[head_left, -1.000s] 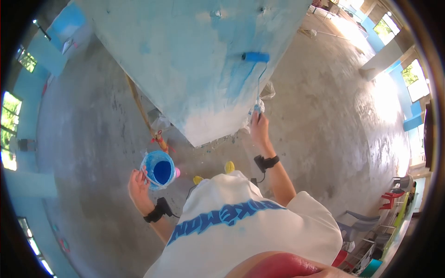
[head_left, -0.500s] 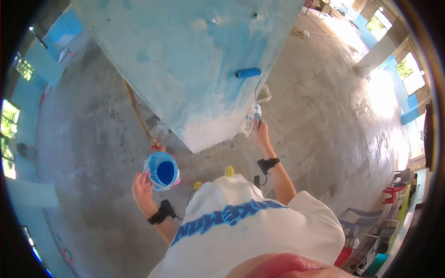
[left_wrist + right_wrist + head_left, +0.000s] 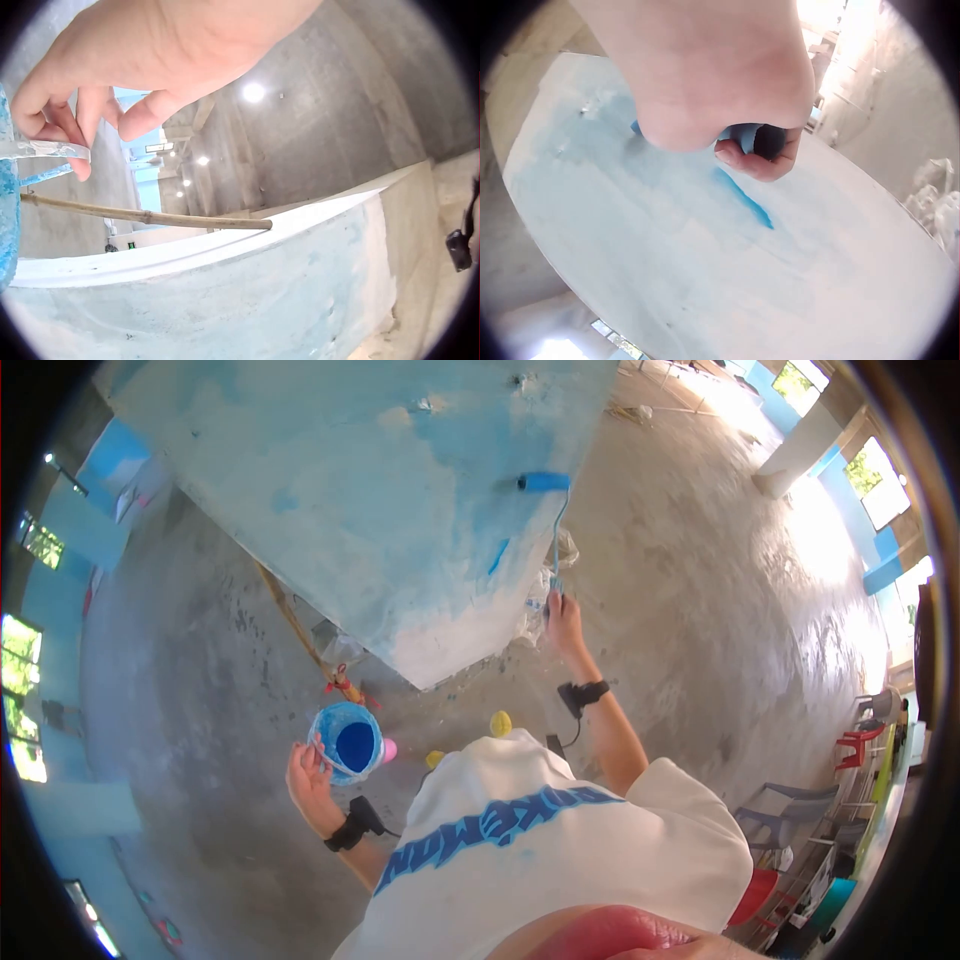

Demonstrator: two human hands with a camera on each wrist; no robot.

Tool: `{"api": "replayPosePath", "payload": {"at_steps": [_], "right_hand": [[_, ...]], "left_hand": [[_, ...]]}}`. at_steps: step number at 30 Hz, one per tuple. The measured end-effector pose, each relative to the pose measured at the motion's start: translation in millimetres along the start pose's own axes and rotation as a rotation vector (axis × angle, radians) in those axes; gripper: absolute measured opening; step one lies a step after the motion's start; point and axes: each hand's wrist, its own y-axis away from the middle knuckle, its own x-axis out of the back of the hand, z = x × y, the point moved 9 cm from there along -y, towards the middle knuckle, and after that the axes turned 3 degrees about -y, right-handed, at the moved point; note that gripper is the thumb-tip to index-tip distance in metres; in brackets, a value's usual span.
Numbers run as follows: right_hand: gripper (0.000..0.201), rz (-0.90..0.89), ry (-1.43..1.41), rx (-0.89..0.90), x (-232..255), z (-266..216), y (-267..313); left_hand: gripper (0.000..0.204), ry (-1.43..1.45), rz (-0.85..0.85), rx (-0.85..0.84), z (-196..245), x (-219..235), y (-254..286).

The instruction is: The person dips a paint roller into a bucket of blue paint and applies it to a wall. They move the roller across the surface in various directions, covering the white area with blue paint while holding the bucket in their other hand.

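My right hand (image 3: 565,625) grips the handle of a paint roller (image 3: 545,482). Its blue sleeve lies against a pale blue and white painted pillar (image 3: 350,530), near the right edge. In the right wrist view, fingers curl round the dark handle end (image 3: 769,141), and a wet blue streak (image 3: 744,199) marks the pillar face. My left hand (image 3: 312,785) holds a paint bucket (image 3: 332,732) at its left side, with dark blue paint (image 3: 356,747) inside. The left wrist view shows fingers hooked on the bucket's whitish handle (image 3: 52,150); most of the bucket is out of frame.
A bamboo pole (image 3: 287,615) with red ties leans by the pillar's left edge. Crumpled clear plastic (image 3: 530,622) lies at its right foot. Yellow shoe tips (image 3: 501,723) and a pink object (image 3: 390,749) show below. Grey (image 3: 795,812) and red chairs (image 3: 857,747) stand at the right.
The roller went down the pillar, then back up, and a bright blue streak now shows below it. The left hand stays on the bucket. The pillar has shifted left in the head view.
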Motion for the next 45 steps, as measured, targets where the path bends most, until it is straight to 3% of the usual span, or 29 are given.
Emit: {"api": "replayPosePath", "payload": {"at_steps": [6, 11, 13, 16, 19, 21, 25, 28, 30, 32, 38, 40, 42, 45], "right_hand": [[0.044, -0.015, 0.008, 0.023, 26.8, -34.3, -46.9], [0.047, -0.042, 0.015, -0.016, 35.6, -56.8, -47.0], [0.048, -0.039, 0.049, -0.058, 43.5, -64.4, -37.4], [0.049, -0.048, 0.055, -0.126, 57.1, -83.3, -24.7], [0.047, -0.074, 0.155, -0.070, 70.3, -90.5, -24.4], [0.029, -0.055, 0.136, 0.235, 72.7, -117.5, -20.6], [0.035, -0.052, 0.297, 0.266, 66.7, -97.2, -19.5], [0.034, -0.016, 0.354, 0.330, 59.0, -92.8, -13.6], [0.029, -0.115, 0.001, 0.098, 48.1, -60.1, -14.9], [0.044, -0.119, 0.244, 0.010, 48.3, -29.0, -11.7], [0.031, -0.041, 0.189, 0.196, 34.1, -0.3, 23.6], [0.034, -0.106, 0.189, -0.035, 21.1, 53.4, 31.4], [0.033, -0.117, 0.196, -0.091, 10.2, 94.7, 38.4], [0.034, -0.040, 0.075, -0.034, -2.2, 91.8, 52.2]], "left_hand": [[0.038, 0.032, -0.078, 0.038, -8.6, 12.5, -16.8], [0.043, -0.037, -0.122, 0.059, -4.9, 0.7, -8.0], [0.047, -0.031, -0.014, 0.046, -0.7, -5.7, 1.4], [0.048, -0.096, -0.050, 0.048, 1.2, -10.5, -1.8], [0.049, -0.134, -0.065, 0.052, 3.0, -18.4, 4.4], [0.049, -0.172, -0.064, 0.042, 4.2, -16.3, 2.6], [0.048, -0.231, -0.133, -0.025, 8.5, -9.8, -1.5], [0.040, -0.205, -0.147, 0.023, 8.6, -9.9, -4.0], [0.042, -0.171, -0.135, 0.030, 7.1, -12.9, -2.8], [0.044, -0.111, -0.131, 0.016, 11.8, -15.6, -0.5], [0.046, -0.069, -0.083, 0.020, 9.2, -10.8, -0.6], [0.049, -0.072, -0.056, -0.006, 12.2, -13.6, 8.9], [0.052, -0.067, -0.060, -0.006, 12.6, -14.6, 14.3], [0.055, -0.034, -0.078, 0.028, 10.3, -5.4, 3.3]]}}
